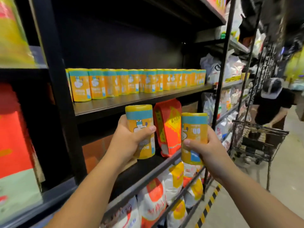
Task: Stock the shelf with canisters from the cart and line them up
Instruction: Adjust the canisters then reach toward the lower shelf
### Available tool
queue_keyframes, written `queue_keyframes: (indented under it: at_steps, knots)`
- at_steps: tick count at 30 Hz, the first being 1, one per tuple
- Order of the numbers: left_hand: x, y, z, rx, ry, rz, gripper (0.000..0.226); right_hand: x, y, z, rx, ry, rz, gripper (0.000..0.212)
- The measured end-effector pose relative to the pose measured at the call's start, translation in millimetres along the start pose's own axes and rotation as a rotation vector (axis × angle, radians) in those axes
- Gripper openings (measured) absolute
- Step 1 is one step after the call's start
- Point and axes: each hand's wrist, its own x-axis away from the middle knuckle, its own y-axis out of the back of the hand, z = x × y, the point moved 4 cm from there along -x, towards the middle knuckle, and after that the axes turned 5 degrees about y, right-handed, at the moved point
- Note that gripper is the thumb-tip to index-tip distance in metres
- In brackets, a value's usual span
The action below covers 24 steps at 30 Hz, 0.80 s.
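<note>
— Canisters (134, 82) on the shelf (131, 102), entry one: what do we log?
— One upright row, orange with blue bands, packed side by side across the shelf's width and set back from its front edge. A bare strip runs in front of them.
— Entry two, stock in hand?
— Two more. Our left hand (130, 137) wraps the left canister (139, 116), fingers curled behind and thumb pressed across the label. Our right hand (207, 148) grips the right canister (194, 127) the same way. Both are upright, held below shelf level on either side of the red bag (167, 125), not yet set down.
— Remaining?
— By our judgement, place these two and square them with the row. The wire cart (256, 139) stands well apart to the right, and we cannot tell what it holds.
</note>
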Motion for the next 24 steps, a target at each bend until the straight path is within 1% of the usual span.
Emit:
queue_keyframes:
  at_steps: [2, 7, 10, 14, 16, 18, 22, 24]
  knots:
    - [-19, 2, -13, -0.036, -0.048, -0.016, 0.076, -22, -3, 1, 0.004, 0.026, -0.018, 0.051]
    - [-63, 6, -49, -0.122, -0.166, -0.083, 0.078, -81, -14, 3, 0.080, 0.109, 0.021, 0.045]
    - [-88, 7, -61, -0.164, -0.214, -0.182, 0.083, -121, -19, 7, 0.073, 0.176, 0.057, 0.043]
    - [-122, 6, -66, -0.244, -0.217, -0.324, 0.085, -174, -29, 11, 0.022, 0.242, 0.143, 0.050]
    - [-139, 5, -65, -0.317, -0.220, -0.431, 0.092, -200, -34, 12, 0.036, 0.278, 0.189, 0.055]
    - [-156, 4, -60, -0.384, -0.207, -0.503, 0.099, -222, -39, 12, 0.060, 0.323, 0.229, 0.061]
    - [-181, 4, -45, -0.481, -0.160, -0.586, 0.103, -262, -44, -1, 0.072, 0.350, 0.284, 0.063]
    - [-188, 5, -39, -0.491, -0.154, -0.626, 0.101, -279, -47, -10, 0.076, 0.348, 0.323, 0.063]
